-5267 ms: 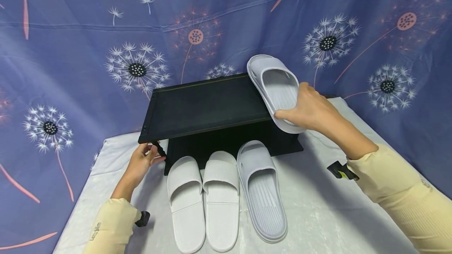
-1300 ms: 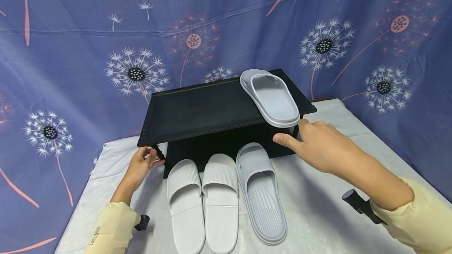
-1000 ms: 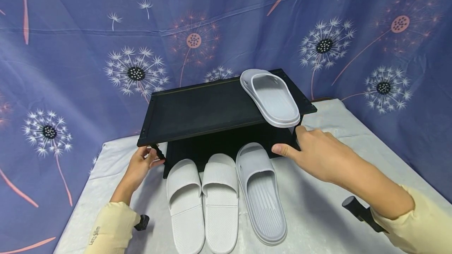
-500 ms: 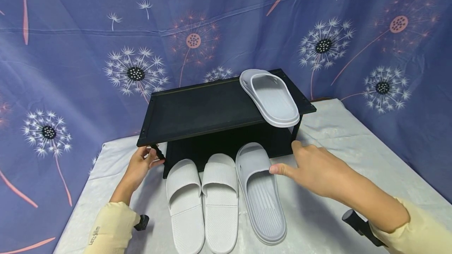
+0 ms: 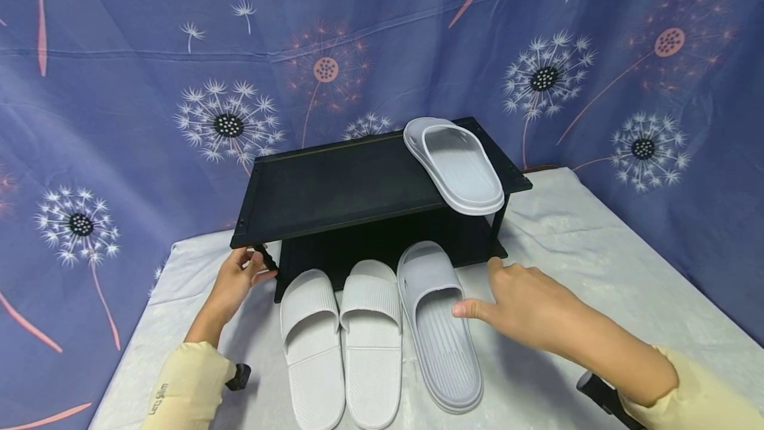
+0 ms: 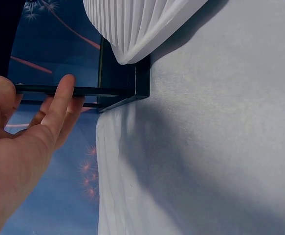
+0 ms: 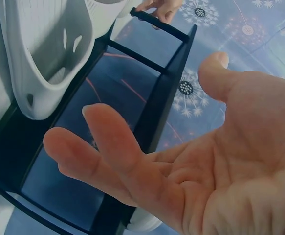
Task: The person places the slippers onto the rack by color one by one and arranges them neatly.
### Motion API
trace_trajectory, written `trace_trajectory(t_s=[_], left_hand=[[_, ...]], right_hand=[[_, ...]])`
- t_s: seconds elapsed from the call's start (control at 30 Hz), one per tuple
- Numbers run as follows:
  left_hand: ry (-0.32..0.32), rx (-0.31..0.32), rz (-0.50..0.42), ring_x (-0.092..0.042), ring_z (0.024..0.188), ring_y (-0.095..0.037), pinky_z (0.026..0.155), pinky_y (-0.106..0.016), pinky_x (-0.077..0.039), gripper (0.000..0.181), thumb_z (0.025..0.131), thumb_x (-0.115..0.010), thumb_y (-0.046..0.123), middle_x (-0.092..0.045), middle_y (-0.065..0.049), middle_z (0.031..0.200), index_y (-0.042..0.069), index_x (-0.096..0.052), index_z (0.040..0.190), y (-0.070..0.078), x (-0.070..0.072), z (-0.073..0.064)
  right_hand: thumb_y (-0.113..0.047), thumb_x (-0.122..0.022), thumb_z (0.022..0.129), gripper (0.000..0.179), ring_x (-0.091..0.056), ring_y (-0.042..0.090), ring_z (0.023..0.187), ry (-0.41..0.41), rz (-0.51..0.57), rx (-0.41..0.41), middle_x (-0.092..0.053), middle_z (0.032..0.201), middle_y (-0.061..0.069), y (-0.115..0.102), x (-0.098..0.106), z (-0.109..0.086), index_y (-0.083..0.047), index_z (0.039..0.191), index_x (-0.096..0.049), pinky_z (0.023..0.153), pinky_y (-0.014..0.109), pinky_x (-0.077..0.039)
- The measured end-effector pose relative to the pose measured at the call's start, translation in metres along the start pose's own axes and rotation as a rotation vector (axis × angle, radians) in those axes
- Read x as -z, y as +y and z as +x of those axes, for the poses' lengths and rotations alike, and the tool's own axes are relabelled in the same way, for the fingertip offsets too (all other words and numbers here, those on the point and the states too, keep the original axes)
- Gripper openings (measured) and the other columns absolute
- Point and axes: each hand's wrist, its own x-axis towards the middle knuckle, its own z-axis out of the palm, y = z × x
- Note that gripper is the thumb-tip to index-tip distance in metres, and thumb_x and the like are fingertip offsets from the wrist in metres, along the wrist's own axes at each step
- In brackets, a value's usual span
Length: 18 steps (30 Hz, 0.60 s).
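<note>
My left hand (image 5: 233,281) holds the left-hand post of a black two-tier shoe rack (image 5: 340,184); in the left wrist view, its thumb and fingers (image 6: 59,105) are round the thin bar. One grey slipper (image 5: 468,181) lies on the right part of the top shelf, its heel over the front edge. My right hand (image 5: 531,304) hovers with nothing in it, fingers spread, as the right wrist view shows. Its thumb is over the side of the second grey slipper (image 5: 450,350), which stands before the rack with its toe at the lower shelf.
Left of that grey slipper, two white ribbed slippers (image 5: 316,370) stand side by side, toes toward the rack. A white cloth (image 5: 573,237) covers the table. Behind hangs a blue curtain (image 5: 418,38) with a dandelion print.
The right hand held the grey slipper over the rack at first; the slipper now lies on the top shelf, released. Since then, that hand has come down and forward. The left hand has stayed.
</note>
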Motion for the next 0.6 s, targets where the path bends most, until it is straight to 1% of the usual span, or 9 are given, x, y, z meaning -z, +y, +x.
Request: trace_trajectory(t_s=[0.17,0.23,0.3,0.37,0.47,0.6], left_hand=[[0.009,0.022,-0.013,-0.043,0.088,-0.023,0.082,-0.041,-0.052,0.026,0.091,-0.040,0.020,-0.033,-0.016,0.101,0.013,-0.040,0.116,0.002,0.000,0.000],[0.010,0.023,-0.015,-0.043,0.088,-0.024,0.082,-0.041,-0.052,0.027,0.091,-0.041,0.020,-0.033,-0.016,0.100,0.012,-0.039,0.117,0.004,-0.001,-0.001],[0.008,0.024,-0.011,-0.043,0.088,-0.025,0.082,-0.042,-0.051,0.025,0.091,-0.040,0.019,-0.033,-0.017,0.100,0.011,-0.040,0.115,0.007,-0.002,-0.002],[0.005,0.021,-0.004,-0.043,0.088,-0.025,0.082,-0.042,-0.051,0.024,0.092,-0.040,0.021,-0.033,-0.018,0.100,0.012,-0.040,0.114,0.008,-0.003,-0.003],[0.005,0.020,0.005,-0.044,0.087,-0.025,0.082,-0.041,-0.052,0.021,0.092,-0.040,0.022,-0.033,-0.019,0.099,0.013,-0.041,0.111,0.007,-0.003,-0.003],[0.011,0.019,0.002,-0.045,0.087,-0.023,0.081,-0.040,-0.052,0.019,0.091,-0.040,0.022,-0.033,-0.018,0.098,0.013,-0.042,0.108,0.004,-0.002,-0.002]], right_hand=[[-0.082,-0.038,0.060,0.107,-0.058,0.024,0.067,0.000,-0.001,-0.002,-0.060,0.088,0.020,-0.001,-0.005,0.000,0.012,0.110,-0.046,0.052,0.040,-0.049],[-0.081,-0.039,0.060,0.107,-0.057,0.022,0.065,-0.004,0.001,-0.006,-0.060,0.085,0.019,-0.001,-0.007,-0.001,0.012,0.110,-0.046,0.052,0.040,-0.048],[-0.081,-0.039,0.060,0.109,-0.057,0.022,0.065,-0.013,0.001,-0.009,-0.061,0.086,0.019,-0.001,-0.009,-0.001,0.014,0.113,-0.044,0.053,0.040,-0.049],[-0.081,-0.039,0.060,0.109,-0.056,0.022,0.064,-0.018,0.001,-0.013,-0.061,0.084,0.018,-0.001,-0.012,-0.002,0.014,0.113,-0.045,0.054,0.040,-0.049],[-0.080,-0.040,0.061,0.103,-0.057,0.022,0.065,-0.032,0.007,-0.026,-0.060,0.081,0.016,-0.001,-0.018,-0.003,0.011,0.108,-0.049,0.055,0.041,-0.049],[-0.078,-0.041,0.063,0.091,-0.056,0.022,0.063,-0.055,0.016,-0.044,-0.058,0.074,0.011,-0.001,-0.026,-0.004,0.005,0.097,-0.053,0.054,0.040,-0.049]])
